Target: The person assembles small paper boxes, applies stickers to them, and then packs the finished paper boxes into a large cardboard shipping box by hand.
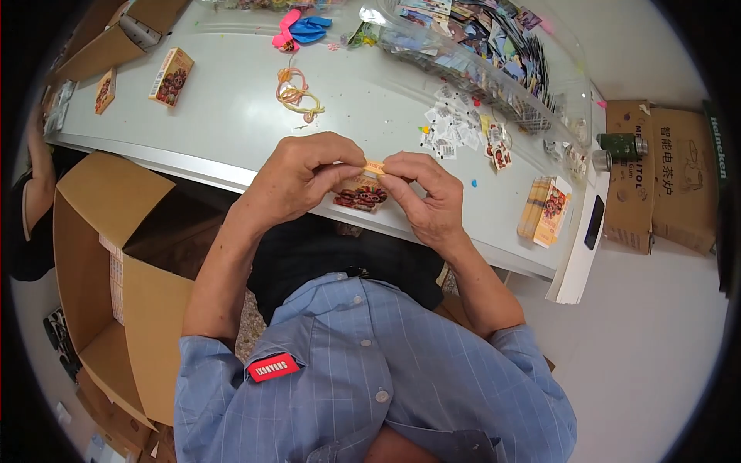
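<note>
Between my two hands, just over the table's front edge, is a small yellow printed carton (pixel 361 194) with dark red figures on its face. My left hand (pixel 305 174) pinches its upper left corner between thumb and fingers. At the upper right corner, my right hand (pixel 424 197) grips it the same way, thumb in front. The carton's top edge shows between the fingertips; whether its flap is closed I cannot tell. To the right on the table stands a stack of flat yellow cartons (pixel 543 212) of the same print.
Two more cartons, one upright (pixel 171 77), stand at the far left. Hair ties (pixel 293 91), balloons (pixel 305 29) and small printed labels (pixel 451 119) lie farther back. A clear plastic bin (pixel 432 50) holds many cards. An open cardboard box (pixel 93 309) sits left; another person's arm (pixel 38 162) is beyond.
</note>
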Demonstrator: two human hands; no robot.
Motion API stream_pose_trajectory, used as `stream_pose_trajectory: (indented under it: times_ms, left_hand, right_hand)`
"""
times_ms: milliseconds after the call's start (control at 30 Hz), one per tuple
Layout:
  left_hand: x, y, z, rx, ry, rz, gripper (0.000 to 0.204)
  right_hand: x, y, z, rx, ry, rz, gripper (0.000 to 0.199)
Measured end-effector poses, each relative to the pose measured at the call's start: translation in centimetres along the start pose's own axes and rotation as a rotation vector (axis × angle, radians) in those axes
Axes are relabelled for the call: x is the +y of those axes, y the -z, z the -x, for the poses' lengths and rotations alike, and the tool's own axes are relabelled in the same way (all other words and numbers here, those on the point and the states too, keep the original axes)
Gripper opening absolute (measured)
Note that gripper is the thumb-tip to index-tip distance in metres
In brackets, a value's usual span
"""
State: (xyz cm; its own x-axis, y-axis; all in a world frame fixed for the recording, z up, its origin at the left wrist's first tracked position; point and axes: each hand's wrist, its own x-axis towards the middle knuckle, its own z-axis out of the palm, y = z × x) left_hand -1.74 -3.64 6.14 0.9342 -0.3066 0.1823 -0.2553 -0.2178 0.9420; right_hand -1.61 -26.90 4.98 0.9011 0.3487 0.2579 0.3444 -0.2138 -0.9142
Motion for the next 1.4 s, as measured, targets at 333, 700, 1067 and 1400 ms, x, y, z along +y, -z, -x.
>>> stream_pose_trajectory:
  times_ms: [333,700,1067,1400]
  left_hand:
    - [0.4,0.1,0.1,-0.033,0.137,0.044,0.013]
    - [1.9,0.9,-0.3,-0.098,0.199,0.003,0.012]
    - [1.0,1.1,0.1,-0.123,0.313,0.237,0.017]
    - [1.0,0.9,0.8,-0.099,0.108,0.014,0.023]
  right_hand:
    - [-0.8,0.4,-0.3,-0.049,0.035,0.121,0.011]
    - [-2.0,1.0,-0.7,-0.12,0.003,0.158,0.007]
    - [-0.7,1.3,-0.4,-0.114,0.041,0.074,0.01]
    - [0.6,1.2,0.2,-0.099,0.253,0.133,0.028]
